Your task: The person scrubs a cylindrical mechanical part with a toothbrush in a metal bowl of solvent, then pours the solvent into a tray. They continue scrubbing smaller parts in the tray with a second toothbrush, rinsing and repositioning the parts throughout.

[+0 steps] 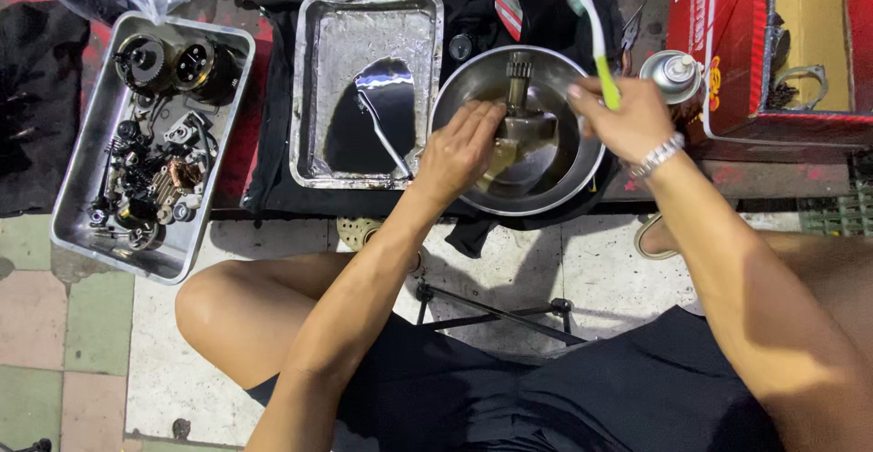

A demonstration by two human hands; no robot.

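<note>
- Two hands busy over the round steel bowl [582, 165]: left hand [462, 147] reaching in, fingers closed around the greasy metal shaft part [520, 115] standing upright in the bowl's murky liquid.
- Right hand [627, 117] clenched on a green-handled toothbrush [596, 38], bristle end pointing up and away, not touching the part right now.
- Best bet for scrubbing well, probably: keep the part pinned low against the bowl so nothing tips, flip bristles down, work the toothed top end and turn it bit by bit.
- Just left of the bowl: shallow foil-looking tray [364, 79] with a dark puddle and a thin tool lying in it.
- Further left: steel pan [82, 188] packed with gears, springs and small engine bits.
- Right elbow side: spray can [671, 75] touching-close to the bowl rim, easy to knock, with a red cardboard box [727, 43] right behind.
- All sitting on black cloth over a tiled floor, knees tucked close beneath.
</note>
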